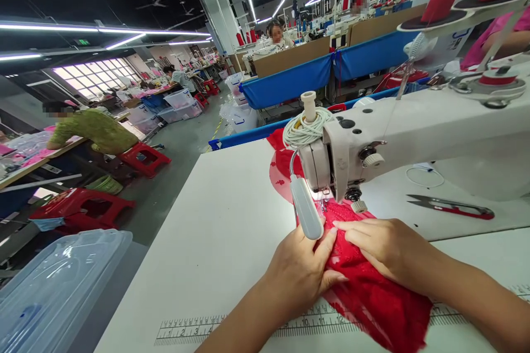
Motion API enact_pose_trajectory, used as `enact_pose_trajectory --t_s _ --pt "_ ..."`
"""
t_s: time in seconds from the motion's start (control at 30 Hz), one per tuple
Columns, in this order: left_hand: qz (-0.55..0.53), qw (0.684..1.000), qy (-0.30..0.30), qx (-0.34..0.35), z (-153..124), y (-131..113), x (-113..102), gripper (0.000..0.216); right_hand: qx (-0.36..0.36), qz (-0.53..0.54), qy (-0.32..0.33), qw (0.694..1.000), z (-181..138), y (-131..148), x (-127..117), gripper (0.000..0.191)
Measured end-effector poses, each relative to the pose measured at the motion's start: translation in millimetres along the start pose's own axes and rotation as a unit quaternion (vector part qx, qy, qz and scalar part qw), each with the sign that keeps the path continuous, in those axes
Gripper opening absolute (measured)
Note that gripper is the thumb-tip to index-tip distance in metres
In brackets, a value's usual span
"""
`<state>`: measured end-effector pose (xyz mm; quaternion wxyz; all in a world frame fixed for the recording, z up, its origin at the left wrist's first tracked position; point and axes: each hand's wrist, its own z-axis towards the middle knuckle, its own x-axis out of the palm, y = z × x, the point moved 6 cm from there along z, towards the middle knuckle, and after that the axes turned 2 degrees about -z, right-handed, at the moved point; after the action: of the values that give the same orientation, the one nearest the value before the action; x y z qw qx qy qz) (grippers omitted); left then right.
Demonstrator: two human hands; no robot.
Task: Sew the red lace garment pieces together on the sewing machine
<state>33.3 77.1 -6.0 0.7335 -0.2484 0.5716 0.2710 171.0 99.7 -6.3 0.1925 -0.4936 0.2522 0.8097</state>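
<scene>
Red lace fabric [364,281] runs under the needle and presser foot [323,205] of a white sewing machine [430,127] and hangs toward me over the table edge scale. My left hand [296,265] lies on the fabric's left side close to the foot, thumb and index finger spread apart. From the right, my right hand [385,242] presses onto the same fabric, its fingers together and closed on a fold of it. A grey lamp head [306,208] hides part of my left fingertips. Behind the needle, more red fabric [285,162] lies bunched.
Red-handled thread snips [451,207] lie right of the needle, under the machine arm. A printed ruler [190,331] crosses the white table [199,237]. A lidded clear bin [62,281] stands at left. Red stools [83,207] and people at other tables are beyond.
</scene>
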Motion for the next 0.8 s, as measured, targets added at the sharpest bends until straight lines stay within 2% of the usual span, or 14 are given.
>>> enact_pose_trajectory --t_s 0.4,0.8 --pt "0.019 1.0 -0.002 -0.008 -1.5 2.5 -6.7 0.059 0.004 -0.005 -0.016 1.0 -5.6 -1.2 0.2 0.027" --pt "0.027 0.999 -0.04 -0.004 -1.4 1.0 -8.5 0.065 -0.008 -0.034 0.016 0.999 -5.7 -1.9 5.0 0.024"
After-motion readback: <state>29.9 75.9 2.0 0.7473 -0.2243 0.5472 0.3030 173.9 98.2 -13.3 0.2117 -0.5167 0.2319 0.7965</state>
